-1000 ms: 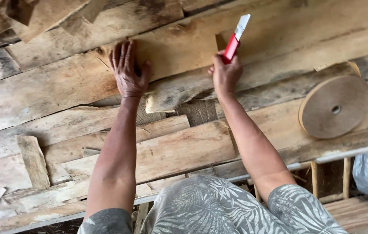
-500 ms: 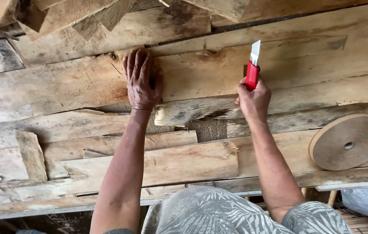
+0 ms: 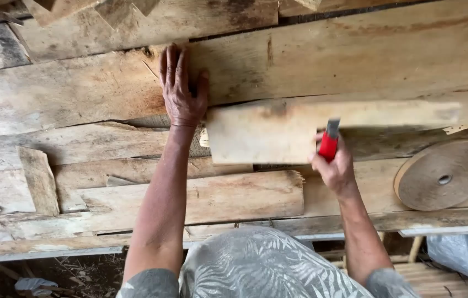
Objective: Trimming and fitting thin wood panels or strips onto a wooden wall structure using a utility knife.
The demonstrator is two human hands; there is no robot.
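Danger: knife [image 3: 330,140] blade could slip off the wood sheet [image 3: 278,132] and nick the left hand [image 3: 181,91], which lies near the sheet's end.
Left hand: flat, fingers spread, pressing on the planks [image 3: 79,99].
Right hand [image 3: 336,168]: closed round the red knife, blade on the sheet.
Sheet: between both hands, on the planks.
Surface: rough, old, uneven boards; tape roll [image 3: 444,175] at right.
Room: dirt and scraps below.

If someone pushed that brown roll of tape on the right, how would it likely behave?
The roll of tape lies flat on the planks, so it would probably slide, not roll. Its tight winding suggests it is stiff. Near the bench edge, it might drop off.
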